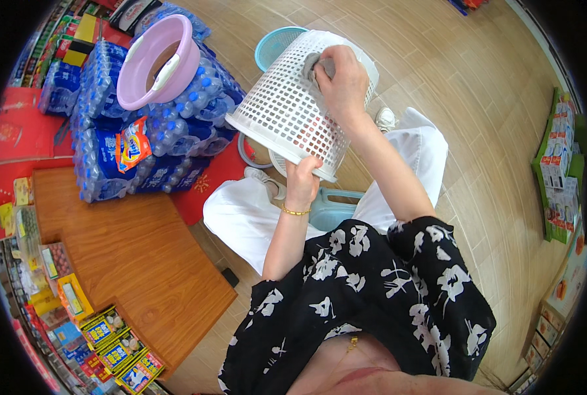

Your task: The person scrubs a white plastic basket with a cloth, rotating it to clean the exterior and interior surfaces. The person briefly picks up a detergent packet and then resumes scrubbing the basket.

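Observation:
A white perforated plastic basket [288, 94] is held tilted on its side above my knees. My left hand [303, 180] grips its rim at the lower edge. With a grey cloth [313, 66] bunched in its fingers, my right hand [343, 81] presses on the basket's outer wall near the base. Behind the basket, a light-blue plastic basket [270, 48] rests on the floor. Part of a grey-rimmed round container [246, 153] shows below it. Between my legs is a blue plastic stool [330, 212], partly hidden.
Shrink-wrapped bottle packs [175, 133] on the left carry a pink basin [190, 64] and an orange Tide packet [134, 145]. A wooden counter [140, 247] stands nearer, with boxed goods along its edge. A green display shelf [560, 168] is at the far right.

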A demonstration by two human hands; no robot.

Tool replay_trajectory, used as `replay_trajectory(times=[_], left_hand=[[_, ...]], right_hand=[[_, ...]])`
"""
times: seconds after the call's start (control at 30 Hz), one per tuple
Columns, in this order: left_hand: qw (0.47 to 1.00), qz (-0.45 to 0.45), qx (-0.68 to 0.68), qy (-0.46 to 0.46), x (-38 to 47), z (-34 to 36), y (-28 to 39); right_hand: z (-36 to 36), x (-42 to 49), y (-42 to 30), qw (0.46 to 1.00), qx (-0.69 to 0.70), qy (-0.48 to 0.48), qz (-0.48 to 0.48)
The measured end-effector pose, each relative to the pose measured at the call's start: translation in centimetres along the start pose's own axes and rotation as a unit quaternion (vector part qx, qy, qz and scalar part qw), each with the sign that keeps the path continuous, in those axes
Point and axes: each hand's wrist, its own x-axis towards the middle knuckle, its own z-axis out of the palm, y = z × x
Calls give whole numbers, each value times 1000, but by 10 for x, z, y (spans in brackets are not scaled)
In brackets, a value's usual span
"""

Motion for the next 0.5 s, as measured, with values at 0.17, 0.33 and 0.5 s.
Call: replay_trajectory(times=[0.17,0.33,0.5], left_hand=[[999,5,-32,-7,8,-4,8],[998,27,-50,-3,17,-12,5],[999,24,-44,-3,8,0,10]], right_hand=[[-26,-52,-14,991,16,-118,-56],[-39,-98,-12,984,79,-151,-52],[-24,-46,1,998,9,-59,-27]])
